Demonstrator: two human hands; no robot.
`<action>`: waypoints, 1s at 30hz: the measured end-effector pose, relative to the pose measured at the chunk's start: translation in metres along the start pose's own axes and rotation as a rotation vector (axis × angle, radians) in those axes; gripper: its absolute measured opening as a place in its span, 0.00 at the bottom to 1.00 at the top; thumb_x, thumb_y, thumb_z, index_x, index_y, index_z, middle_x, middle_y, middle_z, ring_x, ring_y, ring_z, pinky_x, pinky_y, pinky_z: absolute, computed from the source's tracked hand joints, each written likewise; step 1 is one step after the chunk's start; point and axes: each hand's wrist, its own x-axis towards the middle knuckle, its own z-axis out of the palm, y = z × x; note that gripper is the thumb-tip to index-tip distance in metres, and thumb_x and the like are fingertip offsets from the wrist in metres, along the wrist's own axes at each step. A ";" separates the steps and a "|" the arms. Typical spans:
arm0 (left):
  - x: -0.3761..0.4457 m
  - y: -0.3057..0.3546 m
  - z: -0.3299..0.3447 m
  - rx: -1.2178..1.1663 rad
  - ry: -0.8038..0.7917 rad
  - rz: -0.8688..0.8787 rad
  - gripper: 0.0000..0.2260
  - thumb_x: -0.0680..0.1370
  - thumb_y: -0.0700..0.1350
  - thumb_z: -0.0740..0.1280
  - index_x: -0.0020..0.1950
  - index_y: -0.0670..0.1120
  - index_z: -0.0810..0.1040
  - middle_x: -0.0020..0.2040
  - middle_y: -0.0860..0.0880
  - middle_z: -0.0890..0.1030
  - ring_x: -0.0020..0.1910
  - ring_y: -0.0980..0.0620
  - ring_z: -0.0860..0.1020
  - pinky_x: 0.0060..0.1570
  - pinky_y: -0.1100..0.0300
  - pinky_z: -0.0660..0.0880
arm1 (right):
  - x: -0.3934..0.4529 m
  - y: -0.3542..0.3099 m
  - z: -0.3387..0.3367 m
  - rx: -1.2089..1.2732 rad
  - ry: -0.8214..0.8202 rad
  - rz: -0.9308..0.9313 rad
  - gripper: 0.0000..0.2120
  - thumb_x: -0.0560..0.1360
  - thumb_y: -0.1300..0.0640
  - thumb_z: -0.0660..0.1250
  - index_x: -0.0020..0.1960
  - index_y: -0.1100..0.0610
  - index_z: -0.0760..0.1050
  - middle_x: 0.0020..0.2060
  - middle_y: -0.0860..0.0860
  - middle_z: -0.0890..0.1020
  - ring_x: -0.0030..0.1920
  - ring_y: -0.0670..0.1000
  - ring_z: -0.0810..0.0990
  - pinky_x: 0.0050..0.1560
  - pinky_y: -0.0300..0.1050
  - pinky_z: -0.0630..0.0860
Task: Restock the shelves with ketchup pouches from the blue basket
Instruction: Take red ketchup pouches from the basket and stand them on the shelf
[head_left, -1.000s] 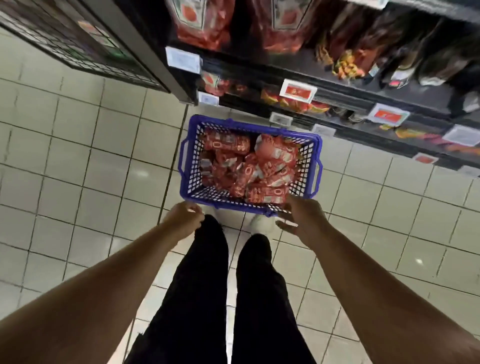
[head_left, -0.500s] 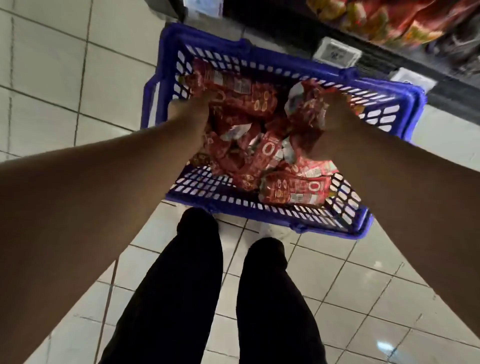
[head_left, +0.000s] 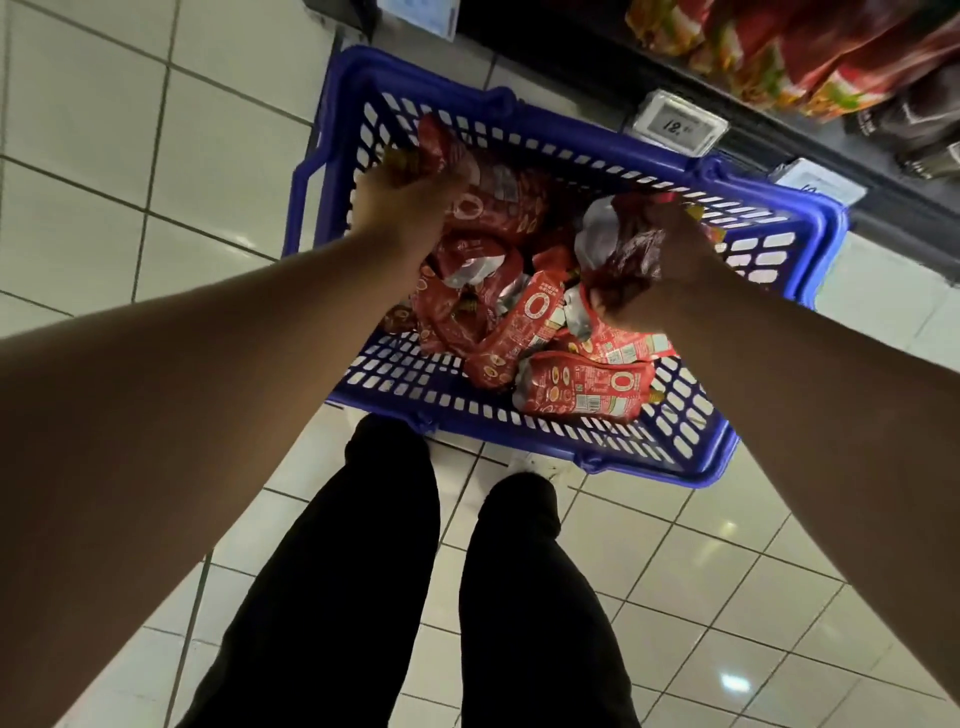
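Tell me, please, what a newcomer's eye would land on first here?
The blue basket on the tiled floor, heaped with red ketchup pouches. Both hands are down in it: the left hand grips a pouch at the far left, the right hand grips another near the far right.

Both bare arms reach forward and down into the blue basket. The left hand sits near its far-left corner, fingers curled round a red pouch. The right hand is toward its right wall — clenched on another pouch. Black-trousered legs stand just short of the basket.
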 end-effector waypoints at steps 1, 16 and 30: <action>-0.005 -0.003 -0.002 0.025 -0.017 0.021 0.17 0.76 0.52 0.74 0.62 0.50 0.79 0.54 0.50 0.85 0.54 0.50 0.84 0.57 0.45 0.80 | -0.006 0.006 -0.003 0.065 -0.096 -0.006 0.12 0.77 0.48 0.64 0.49 0.56 0.79 0.43 0.50 0.81 0.41 0.51 0.79 0.44 0.44 0.76; -0.148 0.069 -0.084 -0.256 -0.700 0.189 0.24 0.81 0.52 0.63 0.70 0.37 0.67 0.73 0.36 0.70 0.74 0.36 0.68 0.72 0.36 0.65 | -0.180 0.056 -0.026 0.317 -0.598 -0.109 0.33 0.63 0.62 0.52 0.66 0.64 0.75 0.60 0.62 0.80 0.61 0.65 0.80 0.66 0.70 0.71; -0.418 0.208 -0.073 -0.742 -0.460 0.054 0.08 0.77 0.47 0.65 0.45 0.43 0.79 0.40 0.45 0.76 0.37 0.50 0.74 0.39 0.59 0.74 | -0.483 0.001 0.002 -0.193 -0.476 -0.434 0.13 0.75 0.61 0.71 0.58 0.59 0.76 0.47 0.58 0.85 0.51 0.61 0.84 0.58 0.65 0.80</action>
